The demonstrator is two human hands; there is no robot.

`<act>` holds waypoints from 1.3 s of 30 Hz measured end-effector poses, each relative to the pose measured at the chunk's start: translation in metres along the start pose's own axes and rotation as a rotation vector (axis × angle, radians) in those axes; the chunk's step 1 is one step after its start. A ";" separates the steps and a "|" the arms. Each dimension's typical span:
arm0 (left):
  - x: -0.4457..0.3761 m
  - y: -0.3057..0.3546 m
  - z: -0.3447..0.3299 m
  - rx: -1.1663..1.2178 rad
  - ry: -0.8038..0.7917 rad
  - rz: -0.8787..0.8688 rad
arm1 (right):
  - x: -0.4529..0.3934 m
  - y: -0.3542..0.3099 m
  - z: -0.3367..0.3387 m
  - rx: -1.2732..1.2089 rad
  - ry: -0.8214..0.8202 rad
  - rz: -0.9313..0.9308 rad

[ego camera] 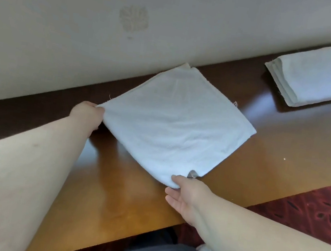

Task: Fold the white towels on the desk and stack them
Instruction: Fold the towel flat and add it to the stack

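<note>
**Towel Held at Two Corners on the Desk**

Fingers (168,196) of the right hand (184,194) were seen partly extended beneath the nearest corner of the white towel (173,124), while the thumb was laid on top of that corner, so that the cloth was pinched between thumb and fingers. The corner was lifted slightly off the wooden desk (118,199), and a small grey tag was seen at the towel's edge just beside the thumb.

Farther in, the left corner of the same towel was gripped by the left hand (86,114), its fingers curled round the cloth. The towel, already folded into a rough square, was spread between the two hands near the middle of the desk, with its far corner touching or nearly touching the pale wall (87,40); which of the two could not be told.

Well apart from it, at the far right of the desk, a stack of folded white towels (321,72) was laid close to the wall. A red patterned carpet (307,213) was visible beyond the desk's right edge.
</note>
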State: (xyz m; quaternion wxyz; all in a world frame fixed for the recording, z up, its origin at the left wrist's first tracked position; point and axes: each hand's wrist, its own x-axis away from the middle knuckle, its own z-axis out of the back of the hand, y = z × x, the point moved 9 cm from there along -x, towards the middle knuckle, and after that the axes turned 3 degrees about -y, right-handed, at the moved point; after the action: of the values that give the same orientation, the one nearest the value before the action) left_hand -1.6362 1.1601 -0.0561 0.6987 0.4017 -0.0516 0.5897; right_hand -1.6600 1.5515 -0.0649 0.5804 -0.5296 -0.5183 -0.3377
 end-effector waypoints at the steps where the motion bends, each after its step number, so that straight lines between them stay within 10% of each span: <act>1: 0.009 -0.017 0.011 0.012 0.019 0.021 | -0.001 -0.003 0.002 0.023 0.003 0.036; 15: 0.208 -0.150 -0.057 -0.338 -0.071 -0.069 | 0.012 -0.050 0.147 0.628 0.270 0.489; 24: 0.282 -0.148 -0.109 -0.373 -0.157 -0.220 | 0.021 -0.065 0.176 1.332 0.035 0.566; 39: 0.270 -0.116 -0.054 0.006 0.120 -0.119 | 0.055 -0.135 0.164 1.064 0.157 0.931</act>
State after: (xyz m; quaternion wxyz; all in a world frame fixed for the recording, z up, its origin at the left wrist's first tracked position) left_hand -1.4766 1.4072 -0.0028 0.7331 0.3700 0.0160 0.5705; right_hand -1.8135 1.6898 0.0078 0.8798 -0.3151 -0.2896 0.2069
